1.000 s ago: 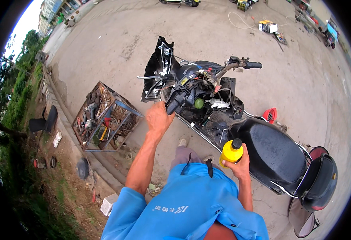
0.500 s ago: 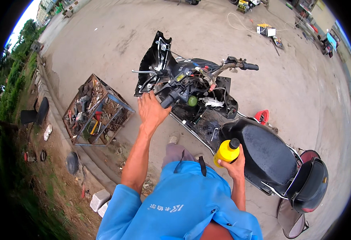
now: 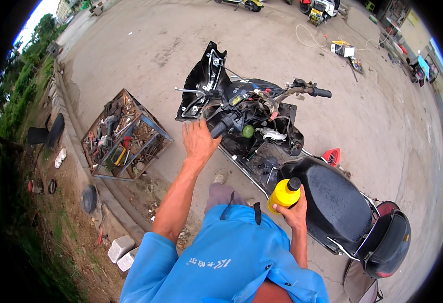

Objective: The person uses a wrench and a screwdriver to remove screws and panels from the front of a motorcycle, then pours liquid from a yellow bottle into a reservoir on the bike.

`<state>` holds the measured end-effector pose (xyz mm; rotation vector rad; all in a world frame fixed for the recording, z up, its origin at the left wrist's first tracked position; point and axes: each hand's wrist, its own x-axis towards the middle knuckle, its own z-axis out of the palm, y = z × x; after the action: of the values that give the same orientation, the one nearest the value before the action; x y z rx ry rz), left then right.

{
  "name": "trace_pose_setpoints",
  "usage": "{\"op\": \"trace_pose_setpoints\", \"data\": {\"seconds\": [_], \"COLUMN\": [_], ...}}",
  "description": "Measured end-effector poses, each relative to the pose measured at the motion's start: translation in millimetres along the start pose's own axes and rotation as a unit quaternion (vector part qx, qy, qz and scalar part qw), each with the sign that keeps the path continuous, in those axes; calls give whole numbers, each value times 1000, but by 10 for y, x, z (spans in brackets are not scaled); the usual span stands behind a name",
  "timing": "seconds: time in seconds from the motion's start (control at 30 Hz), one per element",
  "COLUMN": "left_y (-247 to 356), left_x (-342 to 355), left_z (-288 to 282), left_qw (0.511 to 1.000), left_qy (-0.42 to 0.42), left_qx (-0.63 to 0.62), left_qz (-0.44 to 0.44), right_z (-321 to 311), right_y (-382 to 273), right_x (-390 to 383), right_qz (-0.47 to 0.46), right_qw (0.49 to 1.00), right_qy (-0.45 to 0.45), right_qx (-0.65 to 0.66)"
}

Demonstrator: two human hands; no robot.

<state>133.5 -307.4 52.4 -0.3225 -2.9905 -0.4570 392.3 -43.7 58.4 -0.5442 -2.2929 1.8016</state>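
Observation:
A scooter with its front stripped stands before me, its left handlebar grip (image 3: 225,124) pointing toward me. My left hand (image 3: 200,143) is at the end of that grip, thumb beside it and fingers apart, reaching to the lower edge of a loose-looking black front panel (image 3: 204,81). The fingertips' exact contact is hard to make out. In my right hand (image 3: 296,211) is a yellow bottle (image 3: 283,195) with a black cap, held upright beside the black seat (image 3: 336,197). Bare wiring and a green round object (image 3: 247,131) show behind the handlebar.
A metal-framed bin (image 3: 114,177) full of tools and parts stands on the left, by a concrete curb (image 3: 75,146). White blocks (image 3: 121,248) lie near my left elbow. Behind the seat sits a black top box (image 3: 387,244); a red object (image 3: 332,156) lies beyond it.
The view has shifted slightly, so the scooter and bin appear a little farther right. Both hands keep nearly the same places, and the bottle stays in my right hand.

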Motion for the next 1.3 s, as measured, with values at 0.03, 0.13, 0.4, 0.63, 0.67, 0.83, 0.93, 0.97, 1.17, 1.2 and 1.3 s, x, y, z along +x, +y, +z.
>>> {"op": "trace_pose_setpoints", "data": {"seconds": [0.03,0.13,0.4,0.63,0.67,0.83,0.93,0.97,1.17,1.2,1.3], "left_y": [32,76,114,56,49,44,75,80,91,89,72], "left_x": [-28,-25,20,13,17,-25,-30,-9,-7,-3,8], "left_z": [11,-21,-124,-69,-75,-10,32,9,-24,-28,-44], "left_qw": [997,994,997,999,999,999,995,995,997,997,998], "left_qy": [69,94,11,23,-2,27,85,69,42,42,34], "left_qx": [28,49,25,-4,-31,-12,40,55,41,41,13], "left_qz": [6,-25,-65,-32,-42,-35,-35,-53,-55,-54,-45], "right_z": [-1,-5,-62,-35,-29,-6,-2,2,-27,-28,-24], "right_y": [-6,-15,76,52,58,31,52,59,74,87,106], "right_x": [1,-35,-141,-164,-159,-134,-123,-111,-162,-170,-175], "right_qz": [-1,3,7,9,6,8,-1,-12,8,8,5], "right_qw": [1000,1000,999,999,999,999,1000,1000,999,999,999], "right_qy": [-3,-1,30,35,35,24,21,21,23,24,31], "right_qx": [1,8,11,23,22,28,15,14,28,28,44]}}
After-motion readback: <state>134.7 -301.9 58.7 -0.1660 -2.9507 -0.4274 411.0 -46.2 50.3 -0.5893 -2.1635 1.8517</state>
